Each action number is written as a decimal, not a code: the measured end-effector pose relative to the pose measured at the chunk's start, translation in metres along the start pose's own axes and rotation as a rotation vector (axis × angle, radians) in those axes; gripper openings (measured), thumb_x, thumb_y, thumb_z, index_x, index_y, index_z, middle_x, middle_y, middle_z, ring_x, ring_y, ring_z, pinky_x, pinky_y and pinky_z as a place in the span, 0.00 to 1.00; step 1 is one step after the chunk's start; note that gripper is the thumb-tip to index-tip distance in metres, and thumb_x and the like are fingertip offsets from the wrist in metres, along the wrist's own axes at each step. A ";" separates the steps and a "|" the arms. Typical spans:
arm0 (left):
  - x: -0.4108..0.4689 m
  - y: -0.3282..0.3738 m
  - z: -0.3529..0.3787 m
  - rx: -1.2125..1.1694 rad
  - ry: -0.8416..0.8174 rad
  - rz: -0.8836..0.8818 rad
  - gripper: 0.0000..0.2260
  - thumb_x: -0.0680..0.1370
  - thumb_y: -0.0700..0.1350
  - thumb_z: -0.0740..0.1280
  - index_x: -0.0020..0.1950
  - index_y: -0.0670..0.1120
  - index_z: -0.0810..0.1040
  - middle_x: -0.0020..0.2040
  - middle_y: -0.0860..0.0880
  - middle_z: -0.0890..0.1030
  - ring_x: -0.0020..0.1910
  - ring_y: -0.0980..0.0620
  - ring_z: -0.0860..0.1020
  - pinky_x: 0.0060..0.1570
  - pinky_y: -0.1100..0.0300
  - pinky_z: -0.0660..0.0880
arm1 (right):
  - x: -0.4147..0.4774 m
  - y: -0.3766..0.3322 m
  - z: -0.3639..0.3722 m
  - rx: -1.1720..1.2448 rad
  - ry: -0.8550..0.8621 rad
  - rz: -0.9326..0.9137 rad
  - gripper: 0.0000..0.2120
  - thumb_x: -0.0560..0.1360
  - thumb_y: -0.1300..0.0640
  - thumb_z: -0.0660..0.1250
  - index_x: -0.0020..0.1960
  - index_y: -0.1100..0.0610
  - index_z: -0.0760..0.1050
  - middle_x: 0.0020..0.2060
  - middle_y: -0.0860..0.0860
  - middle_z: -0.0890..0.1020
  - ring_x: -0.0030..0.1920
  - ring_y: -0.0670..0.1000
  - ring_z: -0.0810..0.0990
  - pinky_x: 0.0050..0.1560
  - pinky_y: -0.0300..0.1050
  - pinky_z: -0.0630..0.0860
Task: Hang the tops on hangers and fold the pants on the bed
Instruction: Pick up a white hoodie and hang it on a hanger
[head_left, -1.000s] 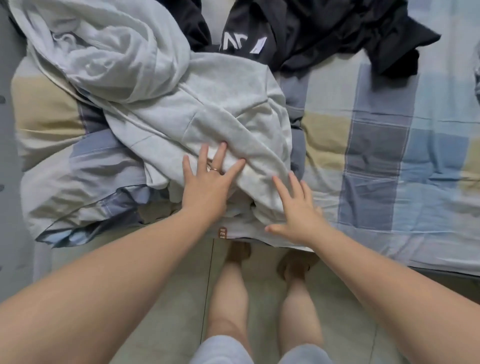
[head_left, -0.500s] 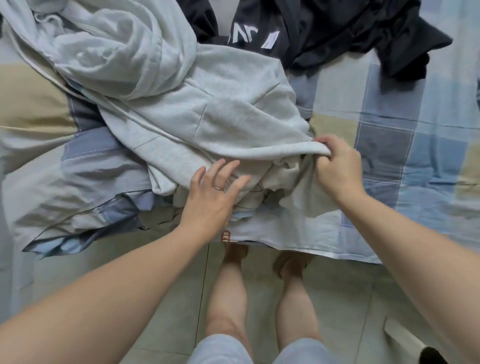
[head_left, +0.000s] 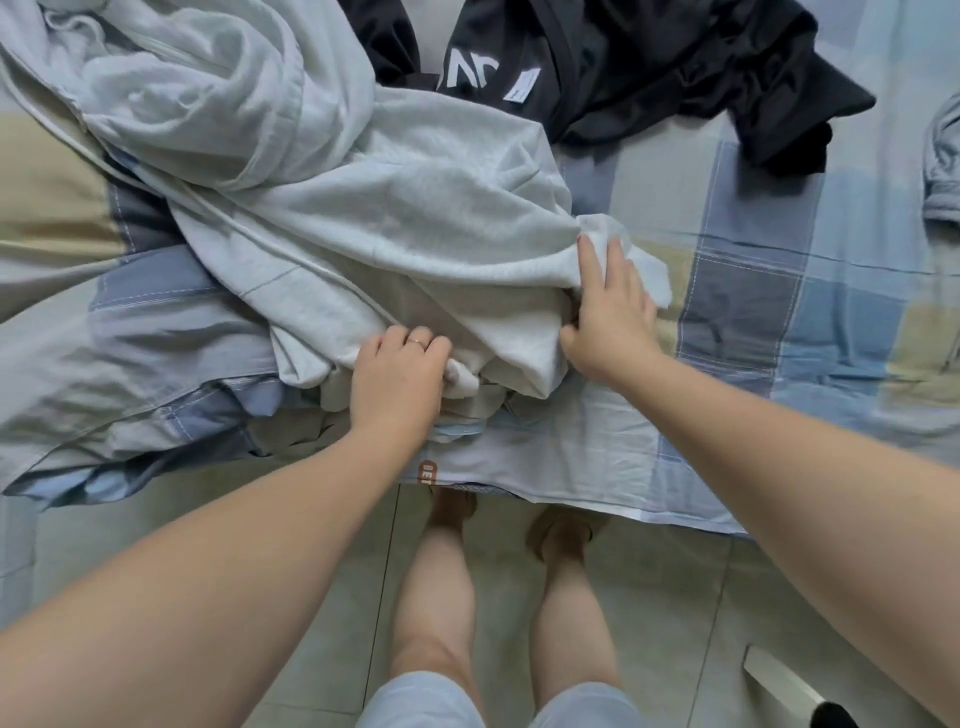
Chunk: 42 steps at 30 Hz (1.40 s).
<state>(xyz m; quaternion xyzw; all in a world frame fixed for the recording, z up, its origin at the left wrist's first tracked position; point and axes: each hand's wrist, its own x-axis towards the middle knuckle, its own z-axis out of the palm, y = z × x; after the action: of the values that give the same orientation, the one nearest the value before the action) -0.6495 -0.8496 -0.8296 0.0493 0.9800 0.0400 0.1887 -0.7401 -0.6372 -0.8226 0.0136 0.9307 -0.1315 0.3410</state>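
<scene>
A pale grey sweat garment (head_left: 415, 218) lies crumpled in a heap near the front edge of the bed. My left hand (head_left: 397, 376) is closed on a bunched fold at the heap's lower edge. My right hand (head_left: 608, 306) presses flat on the garment's right corner, its fingers partly tucked into the cloth. A black garment with white lettering (head_left: 623, 67) lies at the back of the bed, apart from both hands.
The bed wears a checked blue, grey and beige sheet (head_left: 779, 291). A checked duvet (head_left: 78, 338) bunches at the left. Another grey cloth (head_left: 943, 171) shows at the right edge. Tiled floor (head_left: 675, 597) and my legs are below, with a white object (head_left: 779, 686) at bottom right.
My right hand lowered the lifted corner of the grey garment and now presses on it. My left hand went from spread fingers to closed on the fabric's lower edge.
</scene>
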 end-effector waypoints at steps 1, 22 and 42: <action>0.002 0.002 -0.005 -0.087 -0.012 -0.024 0.05 0.75 0.43 0.68 0.49 0.47 0.76 0.47 0.47 0.80 0.48 0.43 0.75 0.45 0.52 0.64 | -0.010 0.002 0.006 -0.008 -0.008 -0.006 0.46 0.74 0.58 0.64 0.81 0.47 0.38 0.80 0.55 0.40 0.80 0.59 0.44 0.76 0.59 0.48; -0.104 0.118 -0.324 -1.608 -0.094 -0.269 0.10 0.85 0.45 0.58 0.58 0.47 0.79 0.55 0.44 0.82 0.56 0.46 0.80 0.60 0.47 0.76 | -0.247 0.006 -0.172 0.708 -0.058 -0.420 0.21 0.75 0.52 0.73 0.67 0.47 0.75 0.61 0.40 0.80 0.63 0.41 0.75 0.63 0.41 0.70; -0.142 0.320 -0.466 -1.402 0.034 0.116 0.40 0.64 0.80 0.62 0.59 0.49 0.79 0.61 0.52 0.80 0.62 0.55 0.76 0.67 0.54 0.69 | -0.435 0.141 -0.396 1.137 0.623 -0.539 0.07 0.78 0.66 0.64 0.44 0.60 0.80 0.36 0.55 0.77 0.38 0.51 0.72 0.41 0.48 0.68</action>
<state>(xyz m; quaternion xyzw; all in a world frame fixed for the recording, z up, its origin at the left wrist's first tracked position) -0.6661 -0.5756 -0.3153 -0.0326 0.7219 0.6729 0.1581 -0.6401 -0.3724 -0.2875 -0.0045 0.7429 -0.6678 -0.0460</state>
